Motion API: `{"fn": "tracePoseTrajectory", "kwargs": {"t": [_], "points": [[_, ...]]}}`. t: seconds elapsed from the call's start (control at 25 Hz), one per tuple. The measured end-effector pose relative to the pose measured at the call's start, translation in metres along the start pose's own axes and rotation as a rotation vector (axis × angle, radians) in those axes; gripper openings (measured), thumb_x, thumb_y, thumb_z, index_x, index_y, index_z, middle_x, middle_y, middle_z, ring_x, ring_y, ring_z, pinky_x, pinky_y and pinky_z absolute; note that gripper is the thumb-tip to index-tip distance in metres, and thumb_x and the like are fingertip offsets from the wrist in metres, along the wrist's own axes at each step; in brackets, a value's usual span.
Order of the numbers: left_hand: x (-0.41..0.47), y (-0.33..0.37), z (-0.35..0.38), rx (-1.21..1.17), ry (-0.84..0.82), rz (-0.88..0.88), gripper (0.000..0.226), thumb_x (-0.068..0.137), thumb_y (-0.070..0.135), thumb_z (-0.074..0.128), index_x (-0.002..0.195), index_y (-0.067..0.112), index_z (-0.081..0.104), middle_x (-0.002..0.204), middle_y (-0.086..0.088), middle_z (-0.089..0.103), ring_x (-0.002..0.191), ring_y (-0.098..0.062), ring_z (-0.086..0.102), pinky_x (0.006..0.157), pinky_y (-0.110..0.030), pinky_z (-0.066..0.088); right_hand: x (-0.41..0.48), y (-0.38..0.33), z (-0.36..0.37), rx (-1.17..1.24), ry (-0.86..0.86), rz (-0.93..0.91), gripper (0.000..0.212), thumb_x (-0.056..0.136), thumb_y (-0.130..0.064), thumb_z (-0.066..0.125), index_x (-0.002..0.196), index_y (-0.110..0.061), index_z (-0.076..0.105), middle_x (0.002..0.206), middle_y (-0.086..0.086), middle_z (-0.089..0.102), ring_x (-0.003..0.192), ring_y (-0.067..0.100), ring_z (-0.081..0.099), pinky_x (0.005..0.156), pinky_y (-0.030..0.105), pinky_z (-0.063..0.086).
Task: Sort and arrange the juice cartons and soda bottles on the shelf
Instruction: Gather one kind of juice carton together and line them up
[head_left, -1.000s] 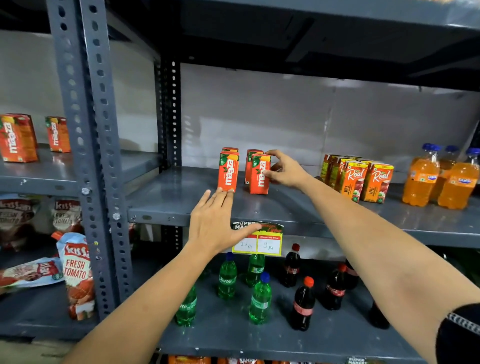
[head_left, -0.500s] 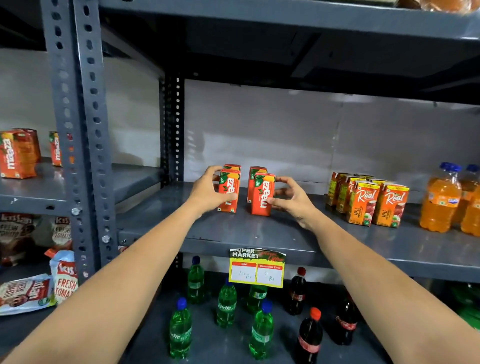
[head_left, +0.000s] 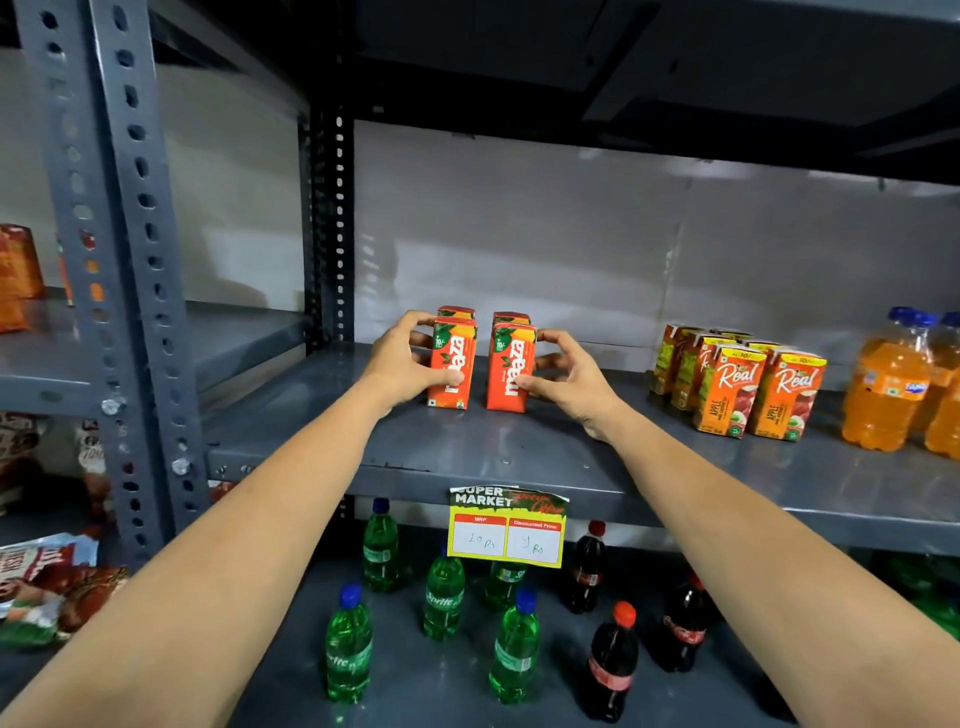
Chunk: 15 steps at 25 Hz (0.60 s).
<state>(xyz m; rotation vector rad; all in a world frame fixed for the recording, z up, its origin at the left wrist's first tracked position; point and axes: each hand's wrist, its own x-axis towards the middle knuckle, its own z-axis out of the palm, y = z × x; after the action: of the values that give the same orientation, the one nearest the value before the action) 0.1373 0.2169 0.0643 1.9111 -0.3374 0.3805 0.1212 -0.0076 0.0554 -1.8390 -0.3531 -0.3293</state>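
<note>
- While your arms reach across the grey middle shelf (head_left: 467, 447), its bare front strip is narrow, so a carton dragged too far toward you can tip off the edge onto the soda bottles (head_left: 441, 597) standing loose on the shelf below.
- To the right, the Real cartons (head_left: 758, 389) and the orange bottles (head_left: 885, 384) stand near; a wide sweep of your right forearm could knock them over.
- Between your hands, four Maaza cartons (head_left: 480, 364) stand upright in two short rows with a gap between them; squeeze unevenly and the light boxes may twist or topple.
- Your left hand (head_left: 400, 369) is closed around the left front carton (head_left: 451, 366), thumb on its face.
- Your right hand (head_left: 563, 376) is only half closed: its fingertips (head_left: 545, 338) touch the right front carton (head_left: 510, 371), and such a loose hold may slip.
</note>
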Motion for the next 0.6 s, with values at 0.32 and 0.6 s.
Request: {"fn": "tracePoseTrajectory", "kwargs": {"t": [0.32, 0.6], "points": [[-0.0015, 0.0004, -0.0016, -0.03, -0.006, -0.009, 0.074, 0.066, 0.004, 0.082, 0.128, 0.023, 0.045, 0.118, -0.007, 0.054, 0.103, -0.026, 0.06, 0.08, -0.049, 0.057, -0.0038, -0.0019, -0.0014, -0.017, -0.015, 0.007, 0.05, 0.084, -0.006, 0.067, 0.121, -0.029, 0.042, 0.117, 0.009, 0.051, 0.116, 0.023, 0.052, 0.082, 0.039, 0.057], [-0.0003, -0.0012, -0.0015, -0.031, -0.016, 0.006, 0.075, 0.067, 0.005, 0.082, 0.128, 0.023, 0.044, 0.122, -0.011, 0.055, 0.105, -0.027, 0.06, 0.082, -0.052, 0.056, -0.0051, -0.0012, 0.0005, -0.098, 0.016, 0.01, 0.055, 0.085, -0.01, 0.067, 0.13, -0.024, 0.039, 0.122, 0.009, 0.05, 0.12, 0.025, 0.052, 0.092, 0.049, 0.054]]}}
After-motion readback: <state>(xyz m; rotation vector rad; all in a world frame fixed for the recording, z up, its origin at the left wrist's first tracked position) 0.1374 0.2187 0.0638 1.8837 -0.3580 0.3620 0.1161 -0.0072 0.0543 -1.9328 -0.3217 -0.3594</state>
